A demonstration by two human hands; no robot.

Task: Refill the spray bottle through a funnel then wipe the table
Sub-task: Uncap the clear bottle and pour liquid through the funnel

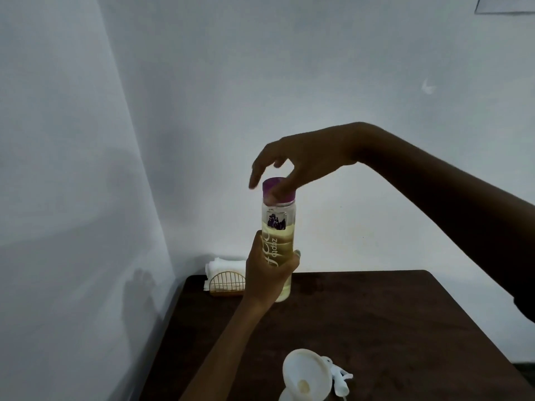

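Head view looks down at a dark table [376, 328] set against pale walls. Left hand [269, 273] is wrapped round the lower part of a clear bottle [279, 235], holding it upright above the far side of the table; the bottle holds pale yellow liquid and has a purple cap [278, 191]. Right hand [292, 160] comes down from the right onto the cap, thumb and fingers curled round it, forefinger stretched out past its left edge. At the near edge of the table a white funnel [302, 374] sits in the neck of a container that is cut off by the frame. A white spray head [340, 377] lies just right of it. At the far left corner stands a gold wire holder [227, 283] with folded white cloths [224, 266].
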